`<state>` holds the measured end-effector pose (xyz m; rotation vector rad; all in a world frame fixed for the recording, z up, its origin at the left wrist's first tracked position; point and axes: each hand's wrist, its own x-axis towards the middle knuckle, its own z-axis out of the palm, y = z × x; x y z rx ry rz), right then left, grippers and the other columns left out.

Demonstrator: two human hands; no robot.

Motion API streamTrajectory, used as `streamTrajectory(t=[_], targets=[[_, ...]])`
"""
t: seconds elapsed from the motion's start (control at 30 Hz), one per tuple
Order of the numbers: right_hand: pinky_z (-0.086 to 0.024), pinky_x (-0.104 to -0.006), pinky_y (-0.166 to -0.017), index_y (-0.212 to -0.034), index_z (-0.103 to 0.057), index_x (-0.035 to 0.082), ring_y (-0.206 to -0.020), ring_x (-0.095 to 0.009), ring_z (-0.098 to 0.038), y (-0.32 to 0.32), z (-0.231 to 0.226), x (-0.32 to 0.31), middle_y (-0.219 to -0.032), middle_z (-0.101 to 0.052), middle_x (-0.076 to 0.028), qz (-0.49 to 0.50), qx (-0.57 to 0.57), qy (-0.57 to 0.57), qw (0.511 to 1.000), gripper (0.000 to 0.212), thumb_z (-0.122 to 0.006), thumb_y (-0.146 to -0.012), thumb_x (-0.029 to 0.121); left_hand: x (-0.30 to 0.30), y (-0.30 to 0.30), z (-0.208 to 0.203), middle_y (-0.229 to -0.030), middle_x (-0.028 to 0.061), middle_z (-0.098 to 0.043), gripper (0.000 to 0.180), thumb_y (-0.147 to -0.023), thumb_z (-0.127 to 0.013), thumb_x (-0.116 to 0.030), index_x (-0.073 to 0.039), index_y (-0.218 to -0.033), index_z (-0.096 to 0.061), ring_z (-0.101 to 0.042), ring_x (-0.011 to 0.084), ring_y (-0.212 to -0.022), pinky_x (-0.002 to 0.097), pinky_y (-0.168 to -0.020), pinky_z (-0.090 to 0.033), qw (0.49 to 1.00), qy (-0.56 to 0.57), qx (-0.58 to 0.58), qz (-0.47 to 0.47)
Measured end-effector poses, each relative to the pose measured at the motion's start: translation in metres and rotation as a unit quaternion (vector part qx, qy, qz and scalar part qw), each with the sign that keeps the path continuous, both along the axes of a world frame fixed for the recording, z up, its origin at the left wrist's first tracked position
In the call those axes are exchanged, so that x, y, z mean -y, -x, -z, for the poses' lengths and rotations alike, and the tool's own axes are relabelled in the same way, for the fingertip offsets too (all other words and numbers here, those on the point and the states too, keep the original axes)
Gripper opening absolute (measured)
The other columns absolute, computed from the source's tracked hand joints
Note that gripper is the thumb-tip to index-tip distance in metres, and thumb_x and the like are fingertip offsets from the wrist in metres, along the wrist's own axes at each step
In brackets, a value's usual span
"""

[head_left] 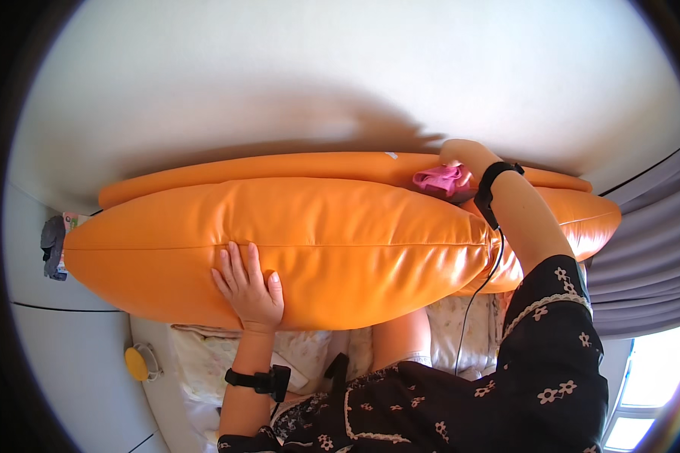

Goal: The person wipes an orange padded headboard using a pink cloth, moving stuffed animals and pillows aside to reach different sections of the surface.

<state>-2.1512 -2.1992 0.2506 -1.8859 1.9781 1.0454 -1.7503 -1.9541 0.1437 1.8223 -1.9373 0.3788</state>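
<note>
A large orange cushion (355,279) with a shiny, leather-like cover spans the middle of the view, its seam running lengthwise. My left hand (253,291) lies on its front face with fingers spread, holding nothing. Over at the right, my right hand (461,162) is closed on a bunched pink cloth (442,180), which lies against the orange surface behind the cushion. A second orange cushion (589,215) sits beyond the right end of the first, partly hidden by my right arm. Along the wall runs an orange backrest (279,166).
Behind the backrest rises a white wall (279,68). Grey curtains (646,257) hang at the right beside a bright window (657,370). Patterned bedding (461,325) lies below the cushions. At the left are a dark grey cloth (53,245) and a yellow-lidded jar (137,362). A black cable (476,294) hangs from my right wrist.
</note>
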Motion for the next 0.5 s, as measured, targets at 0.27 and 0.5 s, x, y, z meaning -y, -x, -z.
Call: streamTrajectory(t=[0.27, 0.5], targets=[[-0.047, -0.0401, -0.075, -0.096, -0.067, 0.007, -0.088, -0.028, -0.062, -0.107, 0.036, 0.003, -0.095, -0.066, -0.014, -0.244, 0.037, 0.042, 0.968, 0.023, -0.05, -0.082, 0.016, 0.002, -0.027, -0.06, -0.135, 0.0194, -0.043, 0.048, -0.084, -0.052, -0.028, -0.006, -0.127, -0.051, -0.038, 0.0342, -0.126, 0.0476, -0.104, -0.024, 0.993, -0.046, -0.087, 0.059], [-0.047, -0.0387, -0.071, -0.087, -0.07, 0.008, -0.082, -0.027, -0.063, -0.184, 0.054, 0.016, -0.089, -0.067, -0.012, -0.344, 0.029, 0.053, 0.937, 0.019, -0.054, -0.08, 0.016, 0.057, -0.186, -0.082, -0.133, 0.011, -0.048, 0.043, -0.088, -0.053, -0.026, -0.011, -0.128, -0.05, -0.042, 0.0302, -0.124, 0.0475, -0.102, -0.026, 0.998, 0.05, 0.001, -0.05]])
